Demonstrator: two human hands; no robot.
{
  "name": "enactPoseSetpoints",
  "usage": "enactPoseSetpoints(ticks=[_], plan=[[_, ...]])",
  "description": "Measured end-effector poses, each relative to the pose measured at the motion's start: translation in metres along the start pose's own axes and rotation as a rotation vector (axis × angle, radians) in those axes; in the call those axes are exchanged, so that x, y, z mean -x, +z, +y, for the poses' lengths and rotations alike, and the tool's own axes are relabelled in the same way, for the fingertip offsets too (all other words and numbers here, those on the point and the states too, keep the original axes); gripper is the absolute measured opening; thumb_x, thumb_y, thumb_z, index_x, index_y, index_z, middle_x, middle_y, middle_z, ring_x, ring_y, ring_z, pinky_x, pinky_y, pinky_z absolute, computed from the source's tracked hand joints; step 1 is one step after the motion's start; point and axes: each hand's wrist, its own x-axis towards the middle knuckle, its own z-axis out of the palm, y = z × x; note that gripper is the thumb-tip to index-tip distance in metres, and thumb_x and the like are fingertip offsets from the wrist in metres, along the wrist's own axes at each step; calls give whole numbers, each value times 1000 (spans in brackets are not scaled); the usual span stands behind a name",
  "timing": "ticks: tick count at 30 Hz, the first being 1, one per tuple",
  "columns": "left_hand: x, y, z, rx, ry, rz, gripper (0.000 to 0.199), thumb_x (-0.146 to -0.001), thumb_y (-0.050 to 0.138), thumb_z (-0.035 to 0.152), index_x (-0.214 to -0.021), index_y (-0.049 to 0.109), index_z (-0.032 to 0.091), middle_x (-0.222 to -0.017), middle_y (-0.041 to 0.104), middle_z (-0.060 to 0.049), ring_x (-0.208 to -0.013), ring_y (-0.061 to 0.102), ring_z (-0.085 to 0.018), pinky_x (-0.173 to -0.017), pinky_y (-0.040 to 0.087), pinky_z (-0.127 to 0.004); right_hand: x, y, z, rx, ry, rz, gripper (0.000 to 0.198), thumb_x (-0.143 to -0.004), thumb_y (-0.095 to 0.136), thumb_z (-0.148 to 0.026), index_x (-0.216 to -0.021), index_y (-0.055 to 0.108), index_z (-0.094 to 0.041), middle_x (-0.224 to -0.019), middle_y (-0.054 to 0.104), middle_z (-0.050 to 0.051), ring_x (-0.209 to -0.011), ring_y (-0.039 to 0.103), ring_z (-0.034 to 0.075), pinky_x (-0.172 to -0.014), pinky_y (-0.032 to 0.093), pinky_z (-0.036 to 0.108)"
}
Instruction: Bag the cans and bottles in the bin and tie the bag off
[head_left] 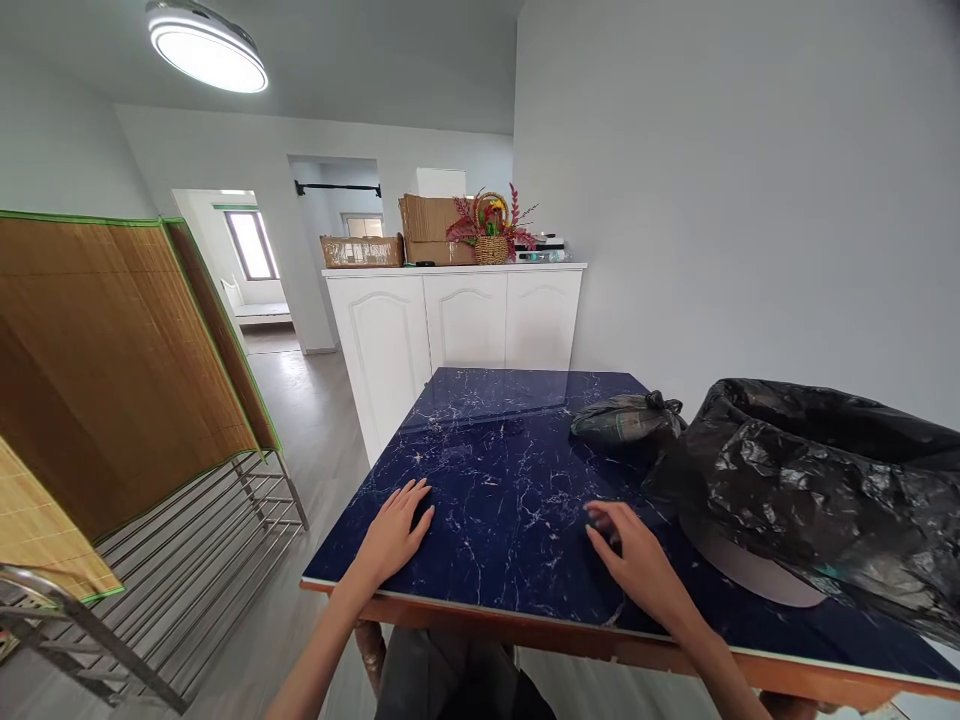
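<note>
Both hands, left hand (pixel 395 533) and right hand (pixel 637 565), rest flat on table (pixel 495 480).

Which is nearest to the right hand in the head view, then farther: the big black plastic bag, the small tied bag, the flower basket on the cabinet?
From the right hand:
1. Big black plastic bag, just to its right on the table.
2. Small tied bag, beyond it near the wall.
3. Flower basket, far off on the white cabinet.

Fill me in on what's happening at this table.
A person has both bare hands resting flat on a dark blue marbled table, holding nothing. The left hand lies near the front edge; the right hand lies close to a large black plastic bag. A smaller tied bag sits behind it.
</note>
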Motion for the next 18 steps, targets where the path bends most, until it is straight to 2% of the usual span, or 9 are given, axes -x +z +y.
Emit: enactPoseSetpoints(ticks=[1,3,6,8,10,13,16,18], plan=[[0,1,0,-2,-1,1,52,-110,43,52,-152,58,24,-163,55,-8,-158,42,-28,-133,31,-53,-15,3,-1,66,-49,50,38,-105,46,-44,-134,63,-27,-130,68,11,-115,71,26,-96,60,37],[0,2,-1,-4,0,4,51,-110,44,51,-151,58,24,-163,56,-8,-158,43,-29,-133,31,-53,-51,6,1,131,-41,149,46,-102,48,-40,-144,56,-24,-147,56,17,-136,58,32,-112,51,47],[0,3,-3,-7,8,13,49,-110,44,49,-150,59,25,-162,57,-7,-157,44,-28,-133,32,-52,-109,2,15,210,84,317,57,-98,50,-36,-151,48,-15,-162,32,27,-153,32,46,-118,36,67],[0,3,-3,-8,13,19,48,-110,45,48,-149,60,25,-161,58,-7,-156,45,-28,-133,32,-52,-142,-5,29,249,185,417,64,-97,51,-35,-154,39,-11,-167,18,31,-158,17,50,-119,28,73],[0,3,-4,-8,13,23,47,-110,45,47,-149,60,25,-161,58,-8,-156,46,-28,-132,32,-53,-166,-12,44,269,295,482,69,-96,53,-37,-156,34,-9,-167,12,33,-158,9,52,-119,22,76],[1,4,-3,-7,11,24,48,-110,44,47,-149,60,24,-161,58,-8,-156,45,-28,-132,33,-53,-186,-18,62,263,457,493,72,-96,52,-44,-154,36,-5,-164,18,38,-157,10,55,-117,23,77],[2,4,-4,-5,8,22,49,-110,44,49,-150,59,25,-162,57,-8,-156,45,-29,-132,33,-53,-191,-15,70,242,564,428,75,-97,50,-52,-153,41,-4,-158,30,42,-151,24,60,-111,28,79],[2,4,-4,-4,6,24,49,-110,44,50,-150,59,26,-162,57,-7,-156,45,-29,-132,33,-53,-184,-8,67,238,566,365,75,-96,51,-55,-151,46,-5,-152,40,42,-144,35,61,-109,30,81]])
